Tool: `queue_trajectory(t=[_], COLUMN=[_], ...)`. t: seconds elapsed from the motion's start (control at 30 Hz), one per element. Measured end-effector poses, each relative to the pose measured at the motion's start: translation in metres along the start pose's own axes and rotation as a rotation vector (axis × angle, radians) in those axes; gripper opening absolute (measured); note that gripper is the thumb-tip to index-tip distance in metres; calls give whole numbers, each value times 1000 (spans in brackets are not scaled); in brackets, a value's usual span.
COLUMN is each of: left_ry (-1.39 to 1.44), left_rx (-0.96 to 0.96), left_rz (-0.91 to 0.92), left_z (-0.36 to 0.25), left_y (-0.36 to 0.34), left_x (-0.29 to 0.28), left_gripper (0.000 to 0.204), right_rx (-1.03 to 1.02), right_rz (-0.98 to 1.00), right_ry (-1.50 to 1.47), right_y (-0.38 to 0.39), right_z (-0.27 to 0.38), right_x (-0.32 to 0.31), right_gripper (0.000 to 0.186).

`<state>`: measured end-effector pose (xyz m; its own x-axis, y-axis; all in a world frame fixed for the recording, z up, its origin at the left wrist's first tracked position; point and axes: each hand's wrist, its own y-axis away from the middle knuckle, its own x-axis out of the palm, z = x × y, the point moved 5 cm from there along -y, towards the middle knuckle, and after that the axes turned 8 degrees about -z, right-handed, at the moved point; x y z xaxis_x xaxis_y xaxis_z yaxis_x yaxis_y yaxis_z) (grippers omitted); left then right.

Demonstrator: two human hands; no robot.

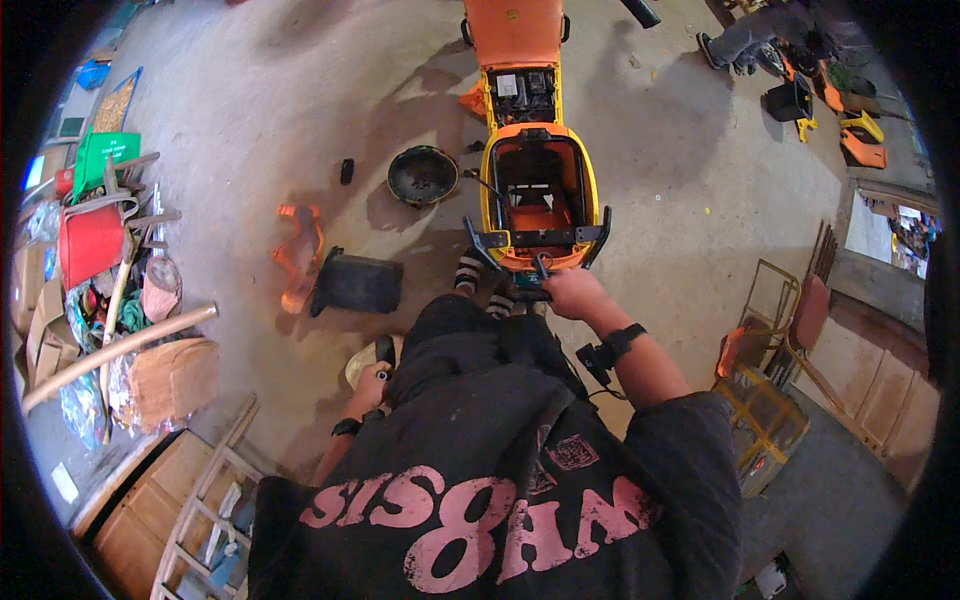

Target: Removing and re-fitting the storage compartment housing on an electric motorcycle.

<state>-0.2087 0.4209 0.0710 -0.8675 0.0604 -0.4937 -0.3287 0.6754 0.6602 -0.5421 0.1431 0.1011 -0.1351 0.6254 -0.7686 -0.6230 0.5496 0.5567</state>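
One open-topped orange-and-yellow scooter (540, 132)

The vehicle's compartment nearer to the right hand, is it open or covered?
Open: no lid covers the compartment, and its orange inside shows.

One yellow-and-orange vehicle (545, 215), one round dark basin (423, 177), two wrist straps (628, 338), two feet (467, 272)

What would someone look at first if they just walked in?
Probably the orange and yellow scooter, opened up at the top middle, with the right hand at its near end. Next, the round black bowl to its left, then the red container near the picture's left edge.
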Motion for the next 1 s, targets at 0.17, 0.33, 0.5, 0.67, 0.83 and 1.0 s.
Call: queue_trajectory(t=[0.17, 0.33, 0.5, 0.67, 0.83, 1.0], left_ry=[-39, 123, 200, 82, 19, -50], left_rx=[63, -41, -22, 67, 4, 68], left_rz=[50, 77, 91, 26, 39, 68], left_z=[32, 45, 31, 35, 11, 10], left_y=[-9, -13, -14, -15, -11, -12], left_x=[-2, 9, 16, 4, 3, 4], left_gripper=[16, 15, 17, 18, 16, 16], right_rx=[31, 2, 1, -44, -131, -83], right_rz=[18, 56, -48, -9, 89, 49], right_ry=[-4, -8, -47, -63, -99, -81], right_y=[5, -7, -6, -15, -10, -14], right_z=[-7, -10, -5, 1, -11, -13], right_x=[-6, 5, 3, 1, 21, 21], right_gripper=[22, 23, 22, 21, 21, 20])
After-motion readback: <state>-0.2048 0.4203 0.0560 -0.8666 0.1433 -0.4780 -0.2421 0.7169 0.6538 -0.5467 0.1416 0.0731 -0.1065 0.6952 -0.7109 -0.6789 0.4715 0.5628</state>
